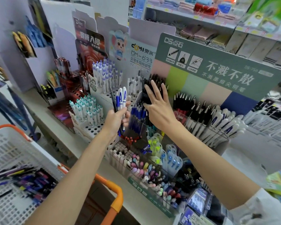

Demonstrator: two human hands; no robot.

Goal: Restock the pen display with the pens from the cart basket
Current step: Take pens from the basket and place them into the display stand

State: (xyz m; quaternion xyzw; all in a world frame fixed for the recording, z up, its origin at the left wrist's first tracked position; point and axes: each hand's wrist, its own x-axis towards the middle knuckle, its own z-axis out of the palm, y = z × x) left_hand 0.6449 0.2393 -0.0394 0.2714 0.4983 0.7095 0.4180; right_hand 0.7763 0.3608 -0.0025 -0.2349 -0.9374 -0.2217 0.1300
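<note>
Left hand [115, 121] grips white pens [122, 96] — right hand [159, 105], fingers straight, seemingly presses black pens [158, 78].

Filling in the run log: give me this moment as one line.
left hand: grips white-and-blue pens | right hand: flat against black pens | cart basket: loose pens inside

Right hand [159, 103] and forearm bare; pale white sleeve [258, 207], creased, ends near elbow. Left hand [115, 119], forearm bare to frame edge.

White shelf [55, 125] bearing crowded pen displays [201, 88]
</note>
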